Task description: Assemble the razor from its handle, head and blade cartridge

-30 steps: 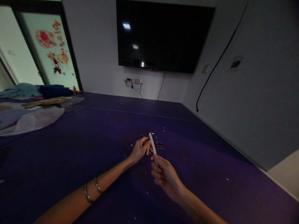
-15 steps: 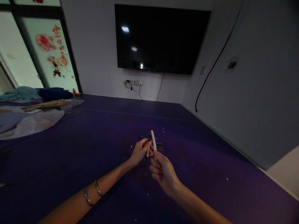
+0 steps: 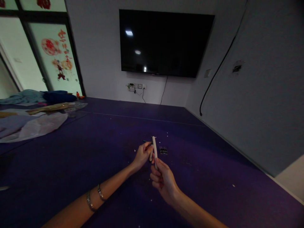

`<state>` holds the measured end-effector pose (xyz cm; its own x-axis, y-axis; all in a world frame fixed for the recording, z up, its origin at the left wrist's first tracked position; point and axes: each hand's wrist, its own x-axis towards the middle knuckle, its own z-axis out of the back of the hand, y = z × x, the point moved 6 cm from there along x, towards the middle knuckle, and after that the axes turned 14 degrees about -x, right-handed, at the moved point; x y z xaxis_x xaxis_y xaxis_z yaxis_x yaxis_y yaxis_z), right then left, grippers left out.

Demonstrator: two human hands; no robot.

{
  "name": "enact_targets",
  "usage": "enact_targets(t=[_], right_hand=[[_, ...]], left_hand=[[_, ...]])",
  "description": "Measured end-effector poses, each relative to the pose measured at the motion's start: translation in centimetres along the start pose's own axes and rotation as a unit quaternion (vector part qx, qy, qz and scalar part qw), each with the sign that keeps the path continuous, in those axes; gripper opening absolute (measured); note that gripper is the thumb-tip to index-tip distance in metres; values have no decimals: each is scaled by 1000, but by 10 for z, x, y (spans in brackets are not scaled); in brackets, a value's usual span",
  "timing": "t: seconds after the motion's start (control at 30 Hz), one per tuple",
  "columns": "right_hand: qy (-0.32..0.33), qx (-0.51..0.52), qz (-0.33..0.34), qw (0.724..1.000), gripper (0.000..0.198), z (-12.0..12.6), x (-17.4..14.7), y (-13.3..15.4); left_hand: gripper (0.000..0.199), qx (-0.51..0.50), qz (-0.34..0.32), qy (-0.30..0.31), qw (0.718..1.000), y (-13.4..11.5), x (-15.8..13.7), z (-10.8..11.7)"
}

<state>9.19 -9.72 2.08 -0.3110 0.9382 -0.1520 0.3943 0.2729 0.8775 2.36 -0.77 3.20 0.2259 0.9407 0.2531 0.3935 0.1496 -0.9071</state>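
My left hand (image 3: 143, 154) is closed around a short tool with a pale handle and dark ends (image 3: 151, 155); its exact kind cannot be made out. In the fist of my right hand (image 3: 163, 180) a long, slim, off-white stick (image 3: 155, 148) points up and away from me. The stick's upper part lies right beside the dark end of the short tool, and I cannot tell whether they touch. Just right of both hands, a small dark, partly clear flat packet or case (image 3: 163, 150) lies on the purple surface (image 3: 106, 152).
White scraps (image 3: 233, 186) are scattered over the surface. Clear plastic sheeting (image 3: 47, 126) and folded cloths (image 3: 59, 96) lie at the far left. A dark television (image 3: 163, 44) hangs on the wall, and a black cable (image 3: 215, 74) runs down the right wall.
The off-white stick and my right hand have shifted slightly down and left, bringing the stick closer to the short tool. My view has tilted a little upward.
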Motion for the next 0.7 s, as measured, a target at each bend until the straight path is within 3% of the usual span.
enact_targets(t=[0.07,0.23,0.43,0.7], right_hand=[[1,-12,-12,1000,27,-1,-2,-2],[-9,-19,32,999,29,-2,1,13],[-22,21,2,1000,30,-2,1,4],[-13,32,15,999,30,-2,2,11]], left_hand=[[27,3,-4,-3,1000,0,1,2],[28,-10,-9,4,1000,-2,2,1],[29,-2,-6,-7,1000,-2,1,2],[27,-15,0,21,1000,-3,1,-2]])
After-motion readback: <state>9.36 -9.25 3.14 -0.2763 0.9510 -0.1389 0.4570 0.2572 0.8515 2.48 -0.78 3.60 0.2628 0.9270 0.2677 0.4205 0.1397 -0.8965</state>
